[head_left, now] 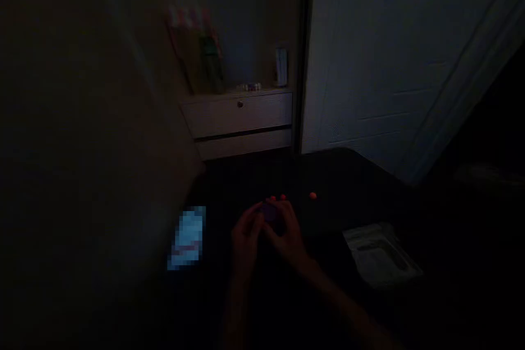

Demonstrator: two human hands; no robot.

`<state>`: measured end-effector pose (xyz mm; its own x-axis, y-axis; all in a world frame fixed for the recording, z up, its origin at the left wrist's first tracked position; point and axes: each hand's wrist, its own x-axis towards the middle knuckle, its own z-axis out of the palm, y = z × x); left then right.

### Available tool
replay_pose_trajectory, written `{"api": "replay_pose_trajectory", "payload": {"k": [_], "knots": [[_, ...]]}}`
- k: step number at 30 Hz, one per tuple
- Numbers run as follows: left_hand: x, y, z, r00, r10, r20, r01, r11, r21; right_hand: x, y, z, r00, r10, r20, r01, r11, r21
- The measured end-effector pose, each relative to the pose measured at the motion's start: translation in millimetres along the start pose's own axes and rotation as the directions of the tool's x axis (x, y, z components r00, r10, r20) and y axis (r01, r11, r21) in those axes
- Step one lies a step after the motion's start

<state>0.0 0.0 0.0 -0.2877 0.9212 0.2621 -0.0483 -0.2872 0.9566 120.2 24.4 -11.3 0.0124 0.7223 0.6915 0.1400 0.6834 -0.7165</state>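
The room is very dim. Over a dark table, my left hand (246, 231) and my right hand (288, 229) meet around a small purple piece (269, 211) whose kind I cannot make out. Fingers of both hands are curled and closed on it, and they hide part of its outline. Just beyond the fingertips lie two small red balls (283, 197), one partly covered by my right hand. A small orange ball (313, 196) rests farther right on the table, apart from both hands.
A glowing, pixelated screen (187, 238) lies left of my hands. At the right is a pale, crumpled clear package (379, 256). Behind the dark table (328, 172) stand a white drawer unit (241, 117) with items on top and a white door (369, 65).
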Motion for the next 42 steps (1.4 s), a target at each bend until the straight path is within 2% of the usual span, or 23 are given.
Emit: {"api": "replay_pose_trajectory", "payload": {"k": [4,9,14,29,37,42], "knots": [[2.1,-2.5,0.2,1.0,0.023,-0.011,-0.023,0.999,0.025,1.1,-4.7,-1.7,0.995,0.098,0.015,-0.099,0.992,0.081],[1.5,-2.0,0.2,0.998,0.048,0.029,-0.051,0.991,0.123,5.9,-4.6,-2.9,0.965,0.262,0.008,-0.259,0.951,0.171],[1.4,-2.8,-0.3,0.988,0.119,0.103,-0.136,0.975,0.174,8.0,-5.1,-2.4,0.942,0.335,0.0,-0.325,0.915,0.239],[1.3,1.0,-1.1,0.965,0.214,0.149,-0.246,0.939,0.241,6.3,-4.4,-2.6,0.944,0.328,-0.037,-0.311,0.921,0.237],[3.5,-1.4,-1.0,0.936,0.285,0.209,-0.341,0.881,0.328,4.9,-1.8,-3.7,0.95,0.306,-0.069,-0.288,0.938,0.195],[2.2,-6.4,-2.2,0.936,0.308,0.169,-0.35,0.861,0.369,4.1,0.0,-2.3,0.96,0.274,-0.057,-0.263,0.953,0.151]]}}
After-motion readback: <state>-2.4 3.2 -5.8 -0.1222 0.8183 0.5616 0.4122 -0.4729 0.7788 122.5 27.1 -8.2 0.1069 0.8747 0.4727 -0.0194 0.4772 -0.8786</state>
